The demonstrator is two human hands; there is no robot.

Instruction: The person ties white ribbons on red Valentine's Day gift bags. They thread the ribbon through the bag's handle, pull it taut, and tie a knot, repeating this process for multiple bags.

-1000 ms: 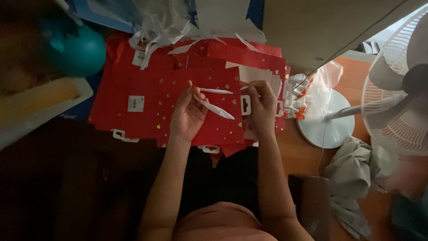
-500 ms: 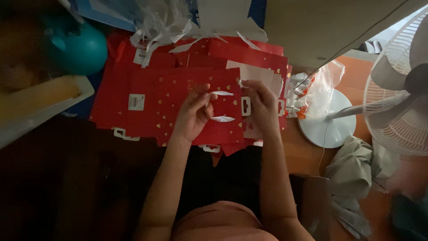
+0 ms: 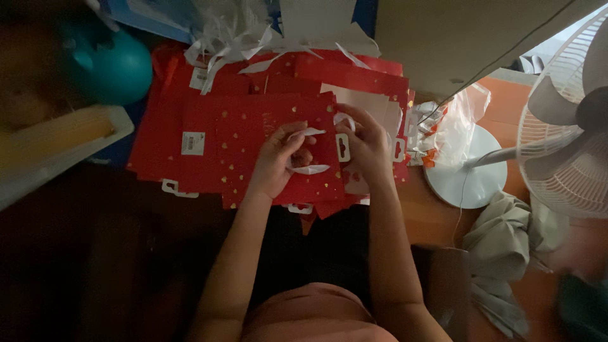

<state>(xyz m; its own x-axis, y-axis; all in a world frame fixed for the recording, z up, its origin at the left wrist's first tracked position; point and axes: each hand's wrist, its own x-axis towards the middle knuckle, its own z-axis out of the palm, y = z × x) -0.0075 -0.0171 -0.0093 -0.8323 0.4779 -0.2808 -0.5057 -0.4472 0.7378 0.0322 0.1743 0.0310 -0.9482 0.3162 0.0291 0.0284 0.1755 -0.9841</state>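
Note:
A pile of flat red paper bags (image 3: 209,149) with small gold dots and white hang tabs lies spread in front of me. My left hand (image 3: 275,161) rests on the top bag and pinches a thin white paper strip (image 3: 310,168) that curls between its fingers. My right hand (image 3: 367,149) sits just to the right, fingers bent on the bag's edge beside a white tab (image 3: 342,147). The two hands are close together, almost touching. A white label (image 3: 192,143) shows on a bag to the left.
A heap of torn white strips (image 3: 228,35) lies at the far edge. A teal ball (image 3: 111,66) and a pale tray (image 3: 60,142) are at the left. A white fan (image 3: 563,126) on a round base (image 3: 465,168), a clear plastic bag (image 3: 453,120) and crumpled cloth (image 3: 506,244) are at the right.
My hands have drawn closer together over the top bag. The white strip, earlier stretched straight between them, now curls in my left hand's fingers.

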